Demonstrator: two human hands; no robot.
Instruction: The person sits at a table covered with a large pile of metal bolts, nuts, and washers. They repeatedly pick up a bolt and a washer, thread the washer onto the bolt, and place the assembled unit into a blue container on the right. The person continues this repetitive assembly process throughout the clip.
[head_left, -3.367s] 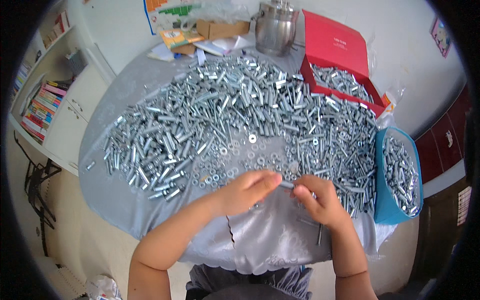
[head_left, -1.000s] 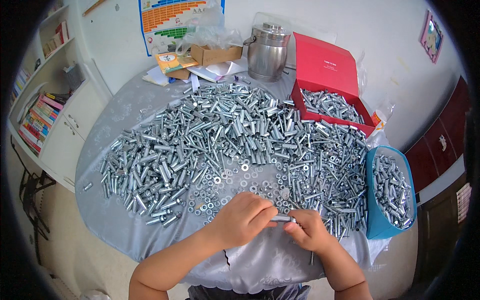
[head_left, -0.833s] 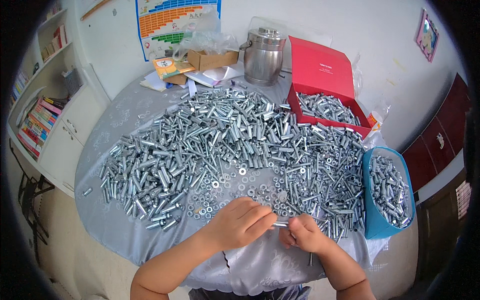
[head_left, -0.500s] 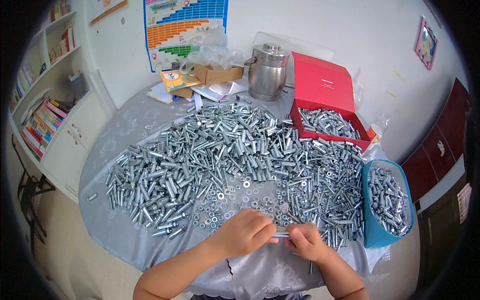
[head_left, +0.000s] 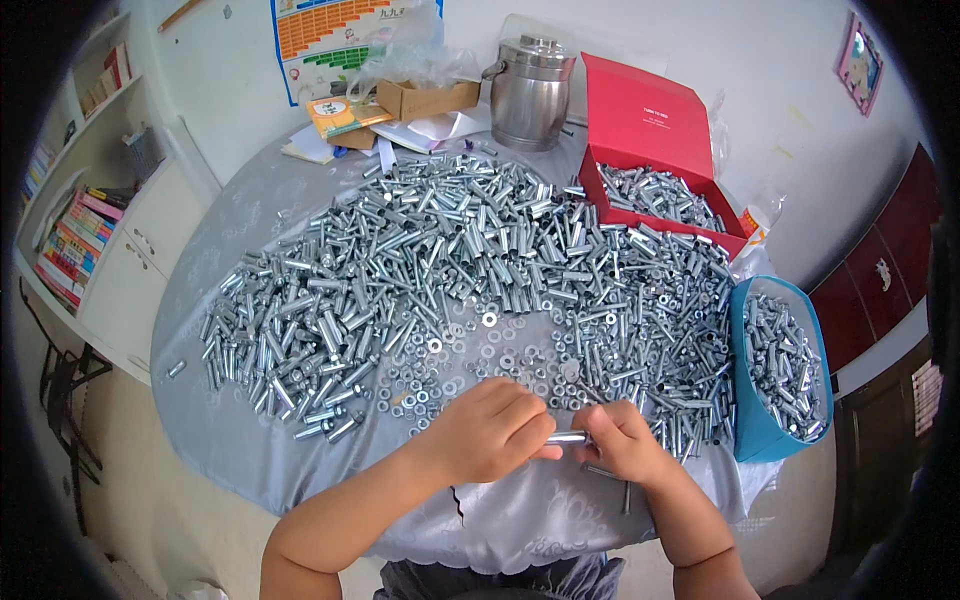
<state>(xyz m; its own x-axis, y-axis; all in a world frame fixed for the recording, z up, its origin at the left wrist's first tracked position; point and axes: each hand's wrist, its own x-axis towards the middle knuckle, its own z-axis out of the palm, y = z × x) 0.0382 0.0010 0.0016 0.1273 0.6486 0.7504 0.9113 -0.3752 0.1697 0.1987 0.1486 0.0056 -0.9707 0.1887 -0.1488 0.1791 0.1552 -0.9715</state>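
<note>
left hand, right hand and worktop all sit higher in the frame than half a second ago. at lower centre, a smooth, shiny metal tube spans the gap between the hands, the left fingers closed on one end, the right thumb and fingers pinching the other. a thin bolt shows just below the right hand. flat round washers are strewn just above, half-ringed by a heap of silvery rods and tubes. silky grey cloth with a flower pattern covers the worktop; a stiff red box stands open at upper right, a blue tub at right.
</note>
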